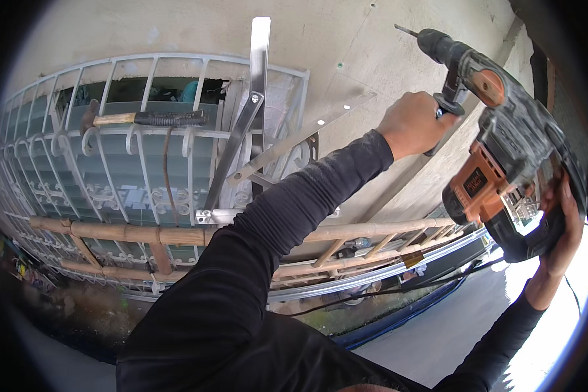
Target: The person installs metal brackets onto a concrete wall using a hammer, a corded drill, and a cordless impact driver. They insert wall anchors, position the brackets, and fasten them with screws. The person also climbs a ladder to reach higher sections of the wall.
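I am lining up the hammer drill against the wall, its bit just short of the plaster. My left hand is clenched on the side handle, my right hand wrapped round the rear grip. Next, I judge, calls for steady, square pressure. Left of the drill stand metal brackets; open wall lies between.
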A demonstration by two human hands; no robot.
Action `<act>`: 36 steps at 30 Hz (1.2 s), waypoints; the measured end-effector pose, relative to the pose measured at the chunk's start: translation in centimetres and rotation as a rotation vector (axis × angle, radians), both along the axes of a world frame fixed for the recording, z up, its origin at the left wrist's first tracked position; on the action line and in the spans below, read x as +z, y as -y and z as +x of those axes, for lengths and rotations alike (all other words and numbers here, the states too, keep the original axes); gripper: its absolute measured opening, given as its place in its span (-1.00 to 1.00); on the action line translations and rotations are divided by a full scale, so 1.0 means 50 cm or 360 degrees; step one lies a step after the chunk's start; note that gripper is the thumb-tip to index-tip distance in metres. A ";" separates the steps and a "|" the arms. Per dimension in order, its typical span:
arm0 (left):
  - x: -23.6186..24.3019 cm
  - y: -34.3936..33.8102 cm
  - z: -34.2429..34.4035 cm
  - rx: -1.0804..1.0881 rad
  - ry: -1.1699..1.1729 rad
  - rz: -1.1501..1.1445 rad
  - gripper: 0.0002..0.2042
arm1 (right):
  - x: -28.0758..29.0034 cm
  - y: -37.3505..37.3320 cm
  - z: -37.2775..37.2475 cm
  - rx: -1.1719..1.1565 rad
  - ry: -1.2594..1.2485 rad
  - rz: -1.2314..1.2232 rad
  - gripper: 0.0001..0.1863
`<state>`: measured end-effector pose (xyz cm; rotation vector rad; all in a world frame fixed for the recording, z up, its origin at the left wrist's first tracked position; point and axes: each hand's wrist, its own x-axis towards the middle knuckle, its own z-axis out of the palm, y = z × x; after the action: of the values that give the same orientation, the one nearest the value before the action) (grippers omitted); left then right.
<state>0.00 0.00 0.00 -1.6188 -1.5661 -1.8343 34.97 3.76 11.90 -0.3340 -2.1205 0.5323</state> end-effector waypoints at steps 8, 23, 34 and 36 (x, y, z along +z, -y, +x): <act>-0.252 0.067 0.245 -0.0716 0.0238 -0.0372 -0.55 | -0.203 0.005 0.177 -0.0624 0.0098 -0.0576 -0.44; -0.773 0.153 0.377 -0.1092 0.0919 -0.1952 -0.45 | -0.677 -0.225 0.152 -0.0920 0.0704 -0.2735 -0.56; -0.950 0.405 0.245 -0.0574 0.1949 -0.2893 -0.41 | -1.232 -0.195 -0.074 -0.0026 0.1244 -0.3910 -0.65; -0.976 0.452 0.208 -0.0490 0.2014 -0.2952 -0.42 | -1.298 -0.141 -0.095 -0.0012 0.1211 -0.3993 -0.66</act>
<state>10.41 -22.61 -48.82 -0.4739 -4.5627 -1.0903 30.20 10.83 -52.99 -1.9281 -0.5521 3.0445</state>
